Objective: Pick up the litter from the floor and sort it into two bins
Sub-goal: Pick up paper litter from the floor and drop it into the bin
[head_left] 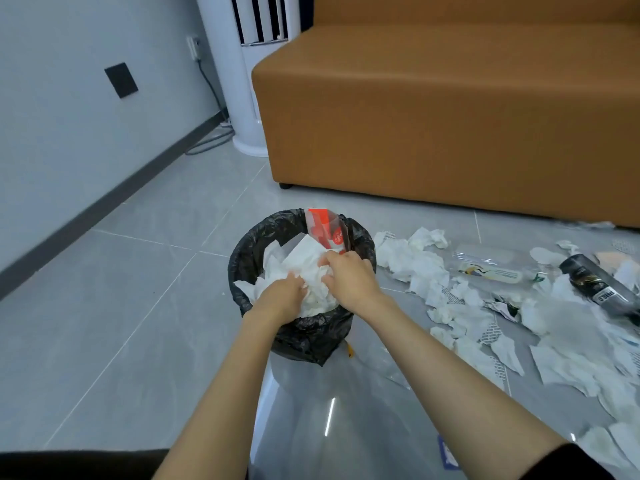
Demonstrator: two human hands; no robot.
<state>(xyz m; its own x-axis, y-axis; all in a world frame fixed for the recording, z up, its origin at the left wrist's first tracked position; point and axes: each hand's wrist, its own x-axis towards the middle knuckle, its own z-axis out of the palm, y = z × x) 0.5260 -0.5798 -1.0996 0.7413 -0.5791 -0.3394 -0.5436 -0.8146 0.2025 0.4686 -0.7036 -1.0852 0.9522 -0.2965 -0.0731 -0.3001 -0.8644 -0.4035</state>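
Closest to the lens, under the two bare forearms, stands what looks like a pale bin with a clear liner [311, 427]. It seems to be the second bin, kept close so sorting needs only a short reach. A dark sleeve [571, 460] shows at the right wrist's end of the view.

Just beyond it is the black-lined bin [249, 251], which is heaped with white tissue paper [301, 258] to the rim. Both hands are in its mouth. The left hand [280, 296] has its fingers curled down into the wad at the near edge. The right hand [349, 275] has its fingers bent and closed on a bunch of the same paper near the middle. Judging by the downturned knuckles, the hands are packing the load down so more will fit. A red-and-clear wrapper [325, 230] stands upright against the bin's far rim, touching the right hand's fingertips.

Much of the litter is not yet collected. It lies spread over the floor [121, 306] to the right of the bin. More crumpled tissues [412, 261] lie there with a clear plastic bottle [491, 268] and a dark can [595, 285], both on their sides. The spread runs toward the front edge of the orange sofa [450, 116]. A white tower fan [249, 81] stands in the corner by the wall.
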